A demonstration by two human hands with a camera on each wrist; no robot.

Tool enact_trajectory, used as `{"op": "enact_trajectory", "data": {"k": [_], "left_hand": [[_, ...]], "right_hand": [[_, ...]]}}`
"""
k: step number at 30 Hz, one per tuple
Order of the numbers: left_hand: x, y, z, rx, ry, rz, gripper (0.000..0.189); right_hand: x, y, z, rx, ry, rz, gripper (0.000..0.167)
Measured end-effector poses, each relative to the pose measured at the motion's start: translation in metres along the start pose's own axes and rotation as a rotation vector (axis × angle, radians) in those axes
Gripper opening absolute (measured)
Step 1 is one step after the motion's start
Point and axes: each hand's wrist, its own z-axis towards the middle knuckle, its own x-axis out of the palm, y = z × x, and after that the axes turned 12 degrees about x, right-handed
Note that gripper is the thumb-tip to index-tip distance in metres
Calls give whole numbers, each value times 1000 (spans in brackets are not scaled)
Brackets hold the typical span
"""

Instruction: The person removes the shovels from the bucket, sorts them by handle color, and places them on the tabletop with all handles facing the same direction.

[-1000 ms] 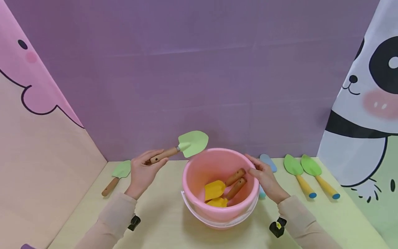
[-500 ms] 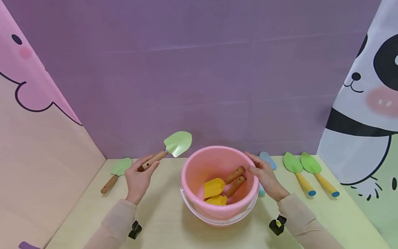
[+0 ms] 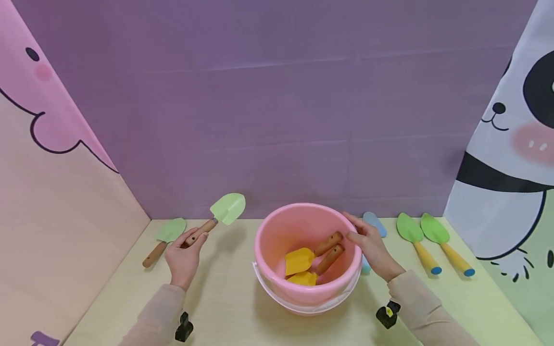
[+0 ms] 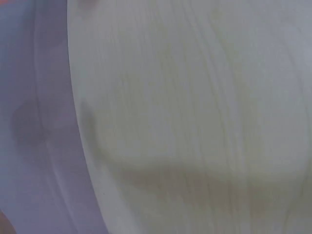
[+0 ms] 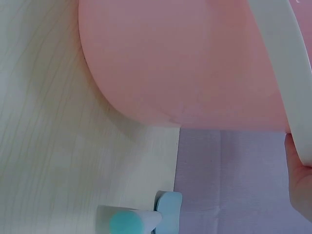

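Observation:
My left hand (image 3: 183,259) grips the wooden handle of a light green trowel (image 3: 229,207), held above the table with its blade tilted up to the right. To the right of it stands a pink bucket (image 3: 270,230) with a white handle hanging at its front. Inside lie two yellow shovels (image 3: 299,261) with wooden handles. My right hand (image 3: 370,245) holds the bucket's right rim, thumb over the edge and fingers along the outer wall. In the right wrist view the bucket's pink side (image 5: 185,63) fills the top. The left wrist view shows only table, cloth and shadow.
Another light green shovel (image 3: 171,230) lies at the table's left back. A light blue tool (image 3: 374,224) is partly hidden behind my right hand. Two green trowels (image 3: 409,228) with yellow handles lie at right. A purple cloth wall (image 3: 277,105) rises behind the table.
My left hand has moved left and slightly down with the green trowel, away from above the bucket's rim. My right hand and the bucket stay in place.

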Motion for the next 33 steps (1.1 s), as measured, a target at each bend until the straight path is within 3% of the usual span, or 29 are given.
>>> {"op": "enact_trajectory", "data": {"k": [5,11,20,24,28,33], "left_hand": [[-5,9,-1,-61,-41,29,35],[-14,17,-3,-82,-54,109,33],[-26,32,-6,-157,-95,115,35],[-30,36,-7,-154,-121,140,35],[-33,39,-7,-163,-117,163,35],[-36,41,-7,-215,-101,265,33]], "right_hand": [[0,0,0,4,4,11,55],[0,0,1,-11,-3,4,55],[-2,-4,2,-12,-8,-10,56],[-2,-6,3,-3,-2,-13,56],[-3,-5,2,-2,-7,-7,55],[-3,-4,2,-6,4,3,55]]}}
